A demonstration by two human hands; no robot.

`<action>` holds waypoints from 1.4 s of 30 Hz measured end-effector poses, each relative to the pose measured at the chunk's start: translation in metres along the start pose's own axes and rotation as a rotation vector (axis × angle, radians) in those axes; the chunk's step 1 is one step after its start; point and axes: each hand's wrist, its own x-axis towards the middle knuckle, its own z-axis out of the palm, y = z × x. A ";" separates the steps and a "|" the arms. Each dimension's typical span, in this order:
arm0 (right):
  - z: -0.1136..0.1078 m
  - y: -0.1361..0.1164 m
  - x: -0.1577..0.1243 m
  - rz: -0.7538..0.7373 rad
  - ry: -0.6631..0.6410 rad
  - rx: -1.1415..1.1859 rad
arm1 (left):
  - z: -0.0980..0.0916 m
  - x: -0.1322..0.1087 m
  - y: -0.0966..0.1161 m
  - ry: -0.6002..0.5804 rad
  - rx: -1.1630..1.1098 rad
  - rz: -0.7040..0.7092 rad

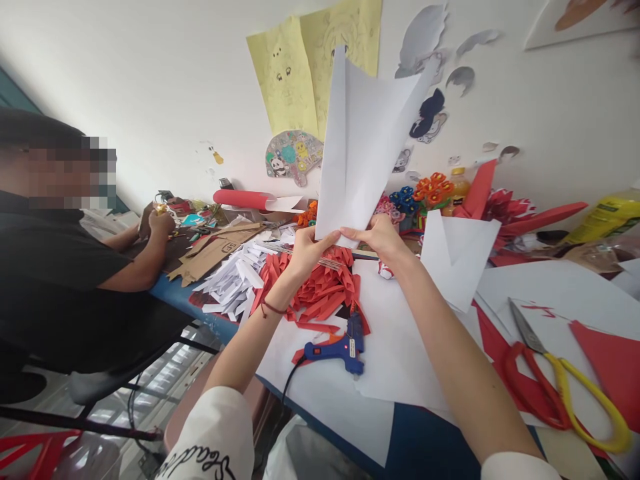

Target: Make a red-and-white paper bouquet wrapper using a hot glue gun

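Observation:
A large sheet of white paper [367, 133] stands raised in front of me, its left side folded along a crease and its right side curling. My left hand [313, 250] pinches the lower left edge, with the thumb on the near face. My right hand [383, 239] grips the bottom edge further right, and the two thumb tips nearly meet. Beneath my hands lies a heap of folded red paper strips [320, 290], with a heap of white paper strips [235, 277] to its left. A blue glue gun [345, 347] rests on white paper just in front.
Scissors [543, 373] with red and yellow handles lie at the right near red paper [610, 363]. Flat cardboard [220, 247] and a red roll [243, 199] are further back. Colourful flowers [433, 191] and a yellow bottle [607, 217] line the wall. A person [75, 267] works at the left.

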 end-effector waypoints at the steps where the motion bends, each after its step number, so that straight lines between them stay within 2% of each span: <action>1: 0.001 0.000 0.000 -0.004 0.010 -0.002 | 0.000 0.000 0.000 -0.001 -0.010 -0.009; 5: 0.004 0.005 0.003 -0.022 0.028 0.053 | 0.000 -0.002 -0.001 -0.027 -0.021 -0.039; 8: 0.002 0.007 0.004 -0.008 -0.009 0.046 | 0.000 -0.003 -0.003 -0.007 -0.004 -0.013; 10: -0.002 0.007 0.004 0.034 -0.077 0.016 | 0.000 -0.003 -0.003 0.018 0.013 0.017; 14: -0.007 0.005 0.001 0.123 -0.291 -0.049 | -0.003 -0.001 -0.006 0.060 0.057 0.072; 17: -0.008 0.006 0.001 0.140 -0.330 -0.057 | -0.004 -0.001 -0.009 0.088 0.104 0.100; 22: -0.007 0.006 0.001 0.181 -0.294 -0.115 | -0.001 -0.002 -0.010 0.118 0.171 0.138; 26: -0.008 0.007 0.003 0.159 -0.246 -0.064 | 0.001 -0.004 -0.004 0.124 0.238 0.172; 34: -0.007 0.005 0.004 0.159 -0.161 -0.020 | 0.002 -0.007 -0.005 0.133 0.240 0.151; 42: -0.006 0.001 0.005 0.096 0.050 -0.004 | 0.003 -0.007 -0.003 0.095 0.253 0.127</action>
